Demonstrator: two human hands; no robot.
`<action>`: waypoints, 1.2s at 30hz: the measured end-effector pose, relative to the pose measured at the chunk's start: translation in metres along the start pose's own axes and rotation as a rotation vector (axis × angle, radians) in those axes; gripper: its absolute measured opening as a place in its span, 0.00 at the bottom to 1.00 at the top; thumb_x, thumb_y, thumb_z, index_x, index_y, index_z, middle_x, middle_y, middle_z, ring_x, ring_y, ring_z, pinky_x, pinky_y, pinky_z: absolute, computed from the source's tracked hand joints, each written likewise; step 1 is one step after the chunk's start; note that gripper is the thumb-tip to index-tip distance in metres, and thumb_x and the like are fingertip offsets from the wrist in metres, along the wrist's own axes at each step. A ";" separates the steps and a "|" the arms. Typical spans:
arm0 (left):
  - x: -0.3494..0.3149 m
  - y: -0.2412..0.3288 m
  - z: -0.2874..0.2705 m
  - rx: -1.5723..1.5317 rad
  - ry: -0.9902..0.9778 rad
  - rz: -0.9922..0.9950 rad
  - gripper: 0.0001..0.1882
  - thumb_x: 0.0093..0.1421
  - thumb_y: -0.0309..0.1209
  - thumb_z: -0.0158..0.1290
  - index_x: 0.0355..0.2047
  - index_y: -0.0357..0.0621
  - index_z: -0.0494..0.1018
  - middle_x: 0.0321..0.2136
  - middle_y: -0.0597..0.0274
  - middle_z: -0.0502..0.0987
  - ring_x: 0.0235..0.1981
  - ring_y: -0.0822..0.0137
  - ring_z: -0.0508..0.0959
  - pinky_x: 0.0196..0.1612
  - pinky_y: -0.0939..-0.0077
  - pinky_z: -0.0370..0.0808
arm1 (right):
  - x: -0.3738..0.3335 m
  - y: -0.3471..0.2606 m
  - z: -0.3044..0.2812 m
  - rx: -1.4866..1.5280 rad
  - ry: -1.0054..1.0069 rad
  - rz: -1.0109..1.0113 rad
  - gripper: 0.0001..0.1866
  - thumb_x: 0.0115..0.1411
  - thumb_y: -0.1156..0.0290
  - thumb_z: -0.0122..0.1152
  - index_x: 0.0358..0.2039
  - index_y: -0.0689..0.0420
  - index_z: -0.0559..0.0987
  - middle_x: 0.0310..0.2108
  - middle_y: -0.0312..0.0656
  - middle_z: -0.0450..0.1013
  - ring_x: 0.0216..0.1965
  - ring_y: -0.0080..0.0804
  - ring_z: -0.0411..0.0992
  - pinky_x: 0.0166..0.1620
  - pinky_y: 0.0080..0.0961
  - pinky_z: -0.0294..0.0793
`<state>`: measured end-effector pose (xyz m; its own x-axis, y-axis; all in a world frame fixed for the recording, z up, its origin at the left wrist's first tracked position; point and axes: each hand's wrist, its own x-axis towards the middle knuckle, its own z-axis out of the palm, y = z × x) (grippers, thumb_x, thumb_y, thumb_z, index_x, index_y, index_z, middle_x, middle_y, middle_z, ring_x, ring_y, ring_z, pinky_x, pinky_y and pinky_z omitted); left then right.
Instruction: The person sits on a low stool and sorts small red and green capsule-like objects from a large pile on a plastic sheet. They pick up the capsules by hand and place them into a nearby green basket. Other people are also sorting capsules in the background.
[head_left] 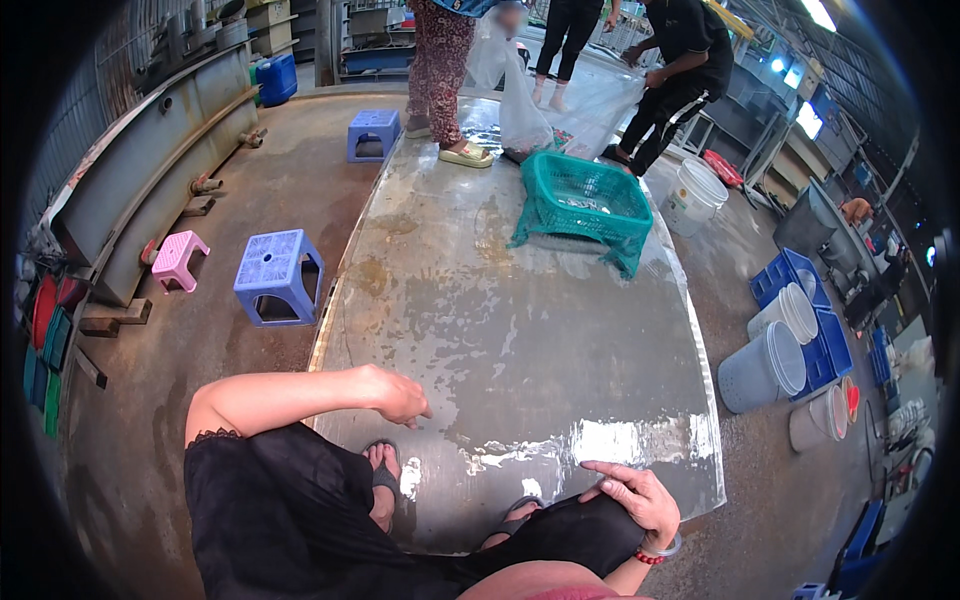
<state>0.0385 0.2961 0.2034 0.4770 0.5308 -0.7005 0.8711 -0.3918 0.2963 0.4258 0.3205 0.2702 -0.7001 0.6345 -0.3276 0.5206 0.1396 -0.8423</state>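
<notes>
I sit low with both forearms over my knees, in black trousers. My left hand (402, 398) hangs past my left knee, its fingers loosely bent, one reaching forward, and nothing visible in it. Across from it, my right hand (645, 505) rests at my right knee with its fingers stretched out, holding nothing; a red bead bracelet (650, 557) circles that wrist. Under my sandalled feet lies a wet, shiny sheet (520, 340) spread over the floor. Farther up the sheet stands a green basket (585, 200), draped with green netting, with some small pale things inside.
Beyond the basket, several people stand around a large clear plastic bag (600, 110). Blue stools (280, 275) and a pink stool (180, 260) are at the left, beside a long metal trough (150, 170). White buckets (762, 368) and blue crates (825, 345) line the right.
</notes>
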 end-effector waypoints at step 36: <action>0.003 0.003 0.012 0.055 -0.037 -0.068 0.22 0.58 0.38 0.49 0.54 0.50 0.65 0.44 0.52 0.74 0.46 0.51 0.72 0.47 0.60 0.70 | 0.000 0.000 0.000 0.014 0.026 -0.048 0.19 0.61 0.64 0.48 0.51 0.58 0.71 0.28 0.40 0.78 0.36 0.33 0.75 0.45 0.25 0.69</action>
<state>0.0409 0.2869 0.1945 0.4113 0.5299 -0.7416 0.8930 -0.3972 0.2115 0.4258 0.3200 0.2705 -0.7112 0.6466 -0.2759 0.4799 0.1596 -0.8627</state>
